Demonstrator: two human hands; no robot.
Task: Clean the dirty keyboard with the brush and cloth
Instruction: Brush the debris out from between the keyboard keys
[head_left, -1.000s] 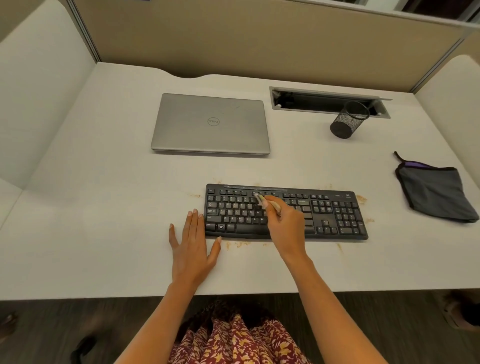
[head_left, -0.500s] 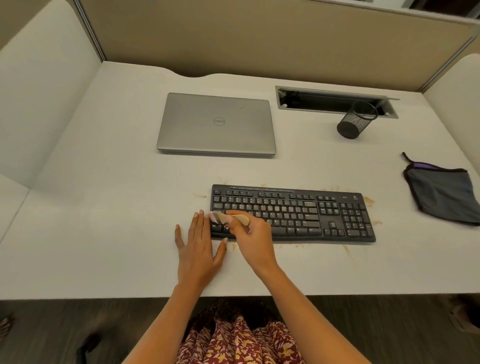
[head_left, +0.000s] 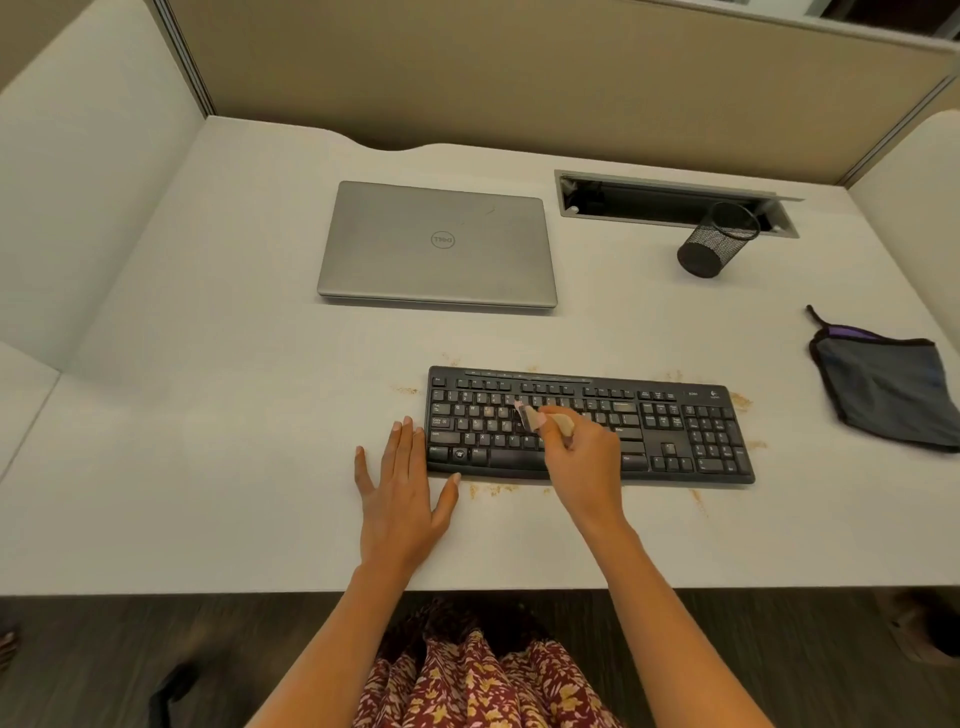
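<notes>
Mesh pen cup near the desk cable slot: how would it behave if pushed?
The mesh pen cup looks empty and open-weave, so probably light and likely to slide or tip on the smooth desk. Being round, it would likely roll once over. Thin wire may dent under a squeeze.

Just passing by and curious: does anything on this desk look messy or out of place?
Yes. Brownish crumbs lie scattered on the white desk around the black keyboard, mostly along its front edge and near its corners. Nothing else stands out.
</notes>
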